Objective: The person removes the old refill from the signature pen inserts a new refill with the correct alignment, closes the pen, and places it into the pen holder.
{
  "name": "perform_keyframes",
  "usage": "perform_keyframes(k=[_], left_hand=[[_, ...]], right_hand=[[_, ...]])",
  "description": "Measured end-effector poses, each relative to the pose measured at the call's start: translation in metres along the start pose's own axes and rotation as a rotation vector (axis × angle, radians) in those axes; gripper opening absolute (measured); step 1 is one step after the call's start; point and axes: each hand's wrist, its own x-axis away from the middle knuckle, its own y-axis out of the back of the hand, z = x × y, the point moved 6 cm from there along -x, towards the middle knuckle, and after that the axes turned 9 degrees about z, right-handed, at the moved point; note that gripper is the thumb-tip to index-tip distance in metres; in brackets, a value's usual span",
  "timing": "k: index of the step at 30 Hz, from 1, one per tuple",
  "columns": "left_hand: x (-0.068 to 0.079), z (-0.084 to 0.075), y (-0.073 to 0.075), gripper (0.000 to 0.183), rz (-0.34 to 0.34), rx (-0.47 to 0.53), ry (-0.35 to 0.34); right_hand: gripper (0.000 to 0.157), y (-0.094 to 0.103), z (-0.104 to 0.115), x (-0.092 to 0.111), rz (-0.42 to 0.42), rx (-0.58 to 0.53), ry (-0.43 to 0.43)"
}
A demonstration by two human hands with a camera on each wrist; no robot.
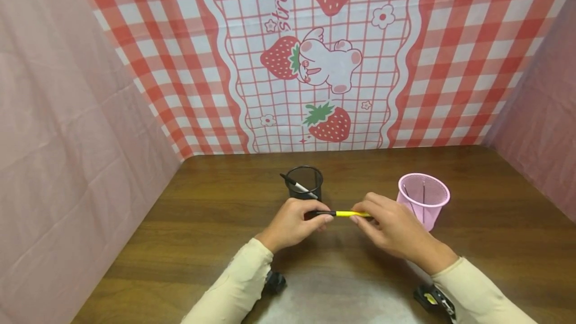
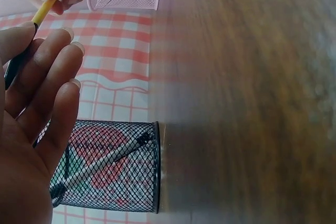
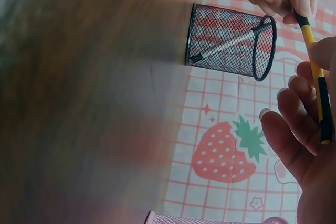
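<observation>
Pinching the black end (image 1: 333, 213) of a pen (image 1: 345, 214), the left hand (image 1: 294, 221) lies opposite the right hand (image 1: 396, 226), which grips the yellow barrel (image 1: 344, 214); holding both sides likely keeps it steady above the table (image 1: 216, 224), before the black mesh cup (image 3: 228, 38).

This place seems to be a desk corner with cloth around it, like a small booth. The tabletop (image 1: 202, 229) shows brown wood grain. If we read it as a clock, with 12 o'clock at the far edge, then a checked red-and-white cloth (image 1: 328, 71) with printed strawberries is at 12, and plain pinkish cloths (image 1: 67, 139) hang at 10 and at 2. A black mesh holder (image 1: 312, 180) at 11, with a pen (image 1: 297, 184) inside, and a pink mesh holder (image 1: 432, 196), nearer in at 2, speak for a writing desk. Whether the building is a home or an office, I cannot tell.
</observation>
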Motion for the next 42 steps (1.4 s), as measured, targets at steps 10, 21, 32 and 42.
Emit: perform_keyframes(k=[10, 21, 32, 42], left_hand=[[-0.0002, 0.0008, -0.0013, 0.016, 0.017, -0.005, 0.008], [0.0009, -0.0014, -0.0003, 0.015, -0.011, 0.038, -0.006], [-0.0002, -0.0042, 0.0014, 0.024, -0.047, -0.009, -0.026], [-0.0011, -0.0038, 0.0008, 0.018, -0.052, 0.008, -0.009]], right_hand=[[0.019, 0.0003, 0.0003, -0.0005, -0.01, -0.007, 0.02], [0.021, 0.001, 0.0035, -0.0018, -0.014, -0.044, 0.039], [0.022, 0.0008, 0.0075, -0.0042, 0.012, -0.09, 0.031], [0.023, -0.0007, 0.0088, -0.0054, 0.02, -0.09, 0.037]])
